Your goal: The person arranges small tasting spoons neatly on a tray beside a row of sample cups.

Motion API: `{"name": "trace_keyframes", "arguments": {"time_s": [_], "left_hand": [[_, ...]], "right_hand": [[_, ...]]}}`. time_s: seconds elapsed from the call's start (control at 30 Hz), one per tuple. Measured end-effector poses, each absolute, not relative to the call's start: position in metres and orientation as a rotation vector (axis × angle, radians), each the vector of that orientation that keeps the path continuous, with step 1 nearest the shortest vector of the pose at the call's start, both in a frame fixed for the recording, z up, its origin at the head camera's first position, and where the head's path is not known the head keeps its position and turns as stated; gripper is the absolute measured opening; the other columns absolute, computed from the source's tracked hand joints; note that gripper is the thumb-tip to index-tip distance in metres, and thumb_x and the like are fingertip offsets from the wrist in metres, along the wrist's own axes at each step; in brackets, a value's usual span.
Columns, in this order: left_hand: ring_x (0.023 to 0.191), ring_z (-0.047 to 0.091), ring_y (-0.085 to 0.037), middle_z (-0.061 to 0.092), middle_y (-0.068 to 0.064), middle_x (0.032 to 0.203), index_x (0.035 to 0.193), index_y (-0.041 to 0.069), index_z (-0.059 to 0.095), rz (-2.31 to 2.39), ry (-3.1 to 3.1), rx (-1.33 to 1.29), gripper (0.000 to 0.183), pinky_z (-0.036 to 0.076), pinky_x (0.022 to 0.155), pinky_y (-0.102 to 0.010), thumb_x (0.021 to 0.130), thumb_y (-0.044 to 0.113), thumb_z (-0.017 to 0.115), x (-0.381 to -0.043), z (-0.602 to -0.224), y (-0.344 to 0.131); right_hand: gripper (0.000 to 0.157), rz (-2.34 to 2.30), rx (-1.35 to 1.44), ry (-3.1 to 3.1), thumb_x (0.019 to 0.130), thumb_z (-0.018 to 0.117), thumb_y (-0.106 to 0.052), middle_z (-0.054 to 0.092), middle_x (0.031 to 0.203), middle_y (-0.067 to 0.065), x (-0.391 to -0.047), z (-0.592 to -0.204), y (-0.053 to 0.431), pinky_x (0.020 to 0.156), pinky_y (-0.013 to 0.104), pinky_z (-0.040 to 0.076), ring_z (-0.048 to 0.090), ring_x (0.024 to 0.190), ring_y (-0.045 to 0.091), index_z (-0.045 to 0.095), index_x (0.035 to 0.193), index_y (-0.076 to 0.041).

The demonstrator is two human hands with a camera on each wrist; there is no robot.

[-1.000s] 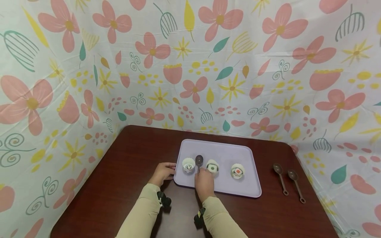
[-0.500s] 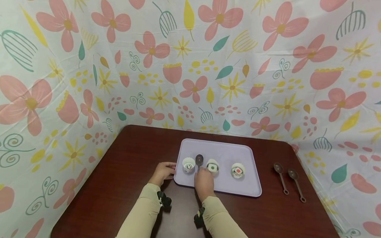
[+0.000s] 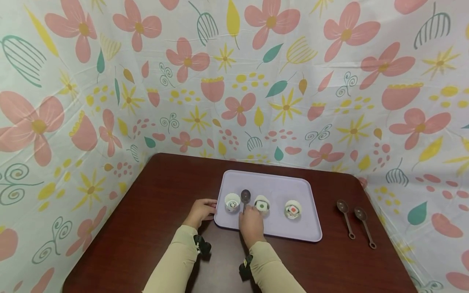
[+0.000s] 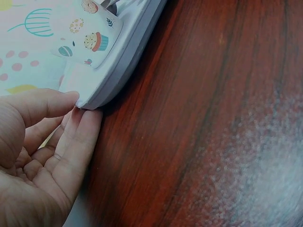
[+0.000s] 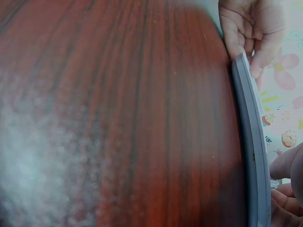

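Note:
My left hand (image 3: 199, 212) pinches the near left corner of a lilac tray (image 3: 286, 185); in the left wrist view the thumb lies on top of the rim and the fingers are beneath. With curled fingers, my right hand (image 3: 252, 226) holds the handle of a brown measuring spoon (image 3: 245, 195), its bowl over the tray. That spoon is between a left paper cup (image 3: 232, 203) and a middle paper cup (image 3: 262, 206). The middle cup contains a white piece with a green centre. The left cup (image 4: 94, 41) bears printed cupcakes; its contents are too small to identify.
A third paper cup (image 3: 292, 211) sits on the tray's right side, with a red-centred white piece inside. Right of the tray lie two more brown spoons (image 3: 342, 207) on the dark wooden table (image 3: 176, 179). Floral cloth (image 3: 227, 101) hangs behind and beside the table.

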State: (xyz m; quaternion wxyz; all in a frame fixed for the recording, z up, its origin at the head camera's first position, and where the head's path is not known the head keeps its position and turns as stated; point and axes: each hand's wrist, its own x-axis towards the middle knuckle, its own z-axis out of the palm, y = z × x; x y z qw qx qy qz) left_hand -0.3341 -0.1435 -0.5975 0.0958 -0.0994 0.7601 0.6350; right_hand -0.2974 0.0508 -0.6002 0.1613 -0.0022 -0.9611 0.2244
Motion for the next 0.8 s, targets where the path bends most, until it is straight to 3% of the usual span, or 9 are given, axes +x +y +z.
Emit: {"name": "trace_keyframes", "arguments": {"time_s": [0.3,0.57,0.8], "left_hand": [[0.093,0.069,-0.024,0.069,-0.016,0.109,0.124,-0.002,0.069,1.890,2.243,-0.291,0.040,0.062,0.078,-0.042,0.084,-0.007,0.073,-0.333,-0.596,-0.144],[0.095,0.069,-0.025,0.069,-0.016,0.110,0.124,-0.003,0.069,1.895,2.236,-0.287,0.041,0.062,0.078,-0.043,0.084,-0.007,0.072,-0.332,-0.595,-0.143],[0.094,0.069,-0.025,0.069,-0.016,0.110,0.124,-0.002,0.069,1.890,2.242,-0.303,0.040,0.062,0.078,-0.043,0.085,-0.007,0.072,-0.334,-0.596,-0.143]], "right_hand": [[0.016,0.666,0.001,-2.734,0.088,0.074,-0.011,0.063,0.079,0.014,-0.293,-0.592,0.053,0.061,0.043,0.058,0.067,0.073,0.030,0.066,0.088,0.003],[0.025,0.732,0.007,-2.729,0.090,0.070,-0.015,0.071,0.094,0.015,-0.290,-0.579,0.063,0.070,0.041,0.060,0.070,0.084,0.027,0.072,0.108,0.003],[0.022,0.761,-0.027,-2.672,0.091,0.070,-0.018,0.072,0.085,0.008,-0.288,-0.559,0.075,0.065,0.041,0.058,0.068,0.075,0.022,0.075,0.106,-0.002]]}}
